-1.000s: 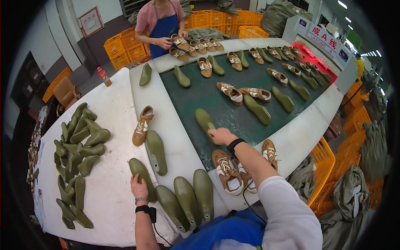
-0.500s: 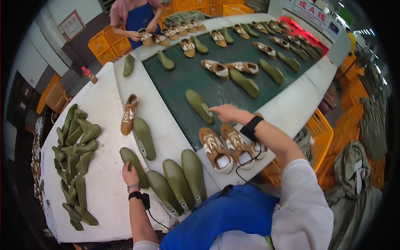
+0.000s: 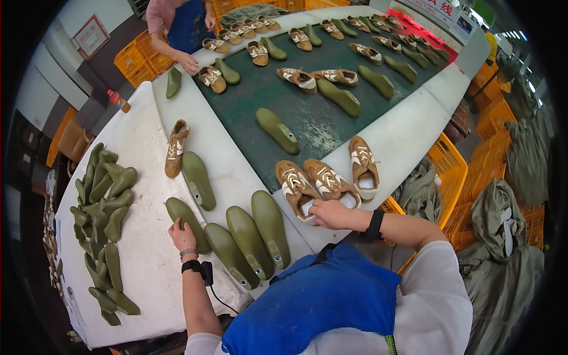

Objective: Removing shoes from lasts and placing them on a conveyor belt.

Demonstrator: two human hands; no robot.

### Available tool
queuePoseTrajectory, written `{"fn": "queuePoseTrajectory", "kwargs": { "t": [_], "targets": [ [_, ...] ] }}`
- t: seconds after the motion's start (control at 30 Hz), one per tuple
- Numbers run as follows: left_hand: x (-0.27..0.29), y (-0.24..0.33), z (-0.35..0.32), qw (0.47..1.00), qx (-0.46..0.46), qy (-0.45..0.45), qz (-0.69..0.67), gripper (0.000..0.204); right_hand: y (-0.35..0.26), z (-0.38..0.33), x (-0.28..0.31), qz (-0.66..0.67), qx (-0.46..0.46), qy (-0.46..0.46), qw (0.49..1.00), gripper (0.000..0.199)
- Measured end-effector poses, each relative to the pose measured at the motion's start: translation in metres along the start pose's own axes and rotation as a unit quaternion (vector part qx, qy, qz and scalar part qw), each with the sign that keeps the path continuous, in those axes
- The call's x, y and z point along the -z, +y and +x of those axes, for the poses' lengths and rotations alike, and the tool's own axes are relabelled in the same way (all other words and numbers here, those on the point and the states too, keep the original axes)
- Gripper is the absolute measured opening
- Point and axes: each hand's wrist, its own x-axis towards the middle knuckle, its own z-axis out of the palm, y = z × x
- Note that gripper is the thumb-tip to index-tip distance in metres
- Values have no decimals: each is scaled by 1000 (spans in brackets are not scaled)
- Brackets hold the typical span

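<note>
Dark green shoe lasts lie in front of me on the white table. My left hand (image 3: pixel 182 236) is curled at the edge of one last (image 3: pixel 190 220), its fingertips on the side. Just right of it, three more lasts (image 3: pixel 249 234) lie in a row. My right hand (image 3: pixel 334 215) is at the open heel of a brown sneaker with white stripes (image 3: pixel 294 184), fingers closed at the collar. Against that shoe stands a second sneaker (image 3: pixel 326 176), and a third (image 3: pixel 362 163) is a little to the right. My right fingertips are partly hidden by the shoe.
A heap of lasts (image 3: pixel 106 198) covers the left of the table. Sneakers and lasts stand on the green belt (image 3: pixel 236 112), including a lone last (image 3: pixel 278 131). Across the table works a person in a blue apron (image 3: pixel 192 29). Orange crates (image 3: pixel 452 163) are at the right.
My right hand has come back from the last on the belt to the sneakers near me. My left hand stays at its last. The person opposite has set a sneaker beside a last.
</note>
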Motion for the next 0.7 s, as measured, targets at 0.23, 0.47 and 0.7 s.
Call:
{"fn": "queuePoseTrajectory", "kwargs": {
  "t": [0.23,0.47,0.7],
  "targets": [
    [-2,-3,-2,1000,9,14,-18,34,-9,103,142,68,62,41,995,30],
    [1,-1,-8,999,13,30,-39,32,61,310,122,-44,-22,111,993,24],
    [7,4,-18,997,23,29,-60,32,72,362,85,35,-109,160,980,50]
  ]
}}
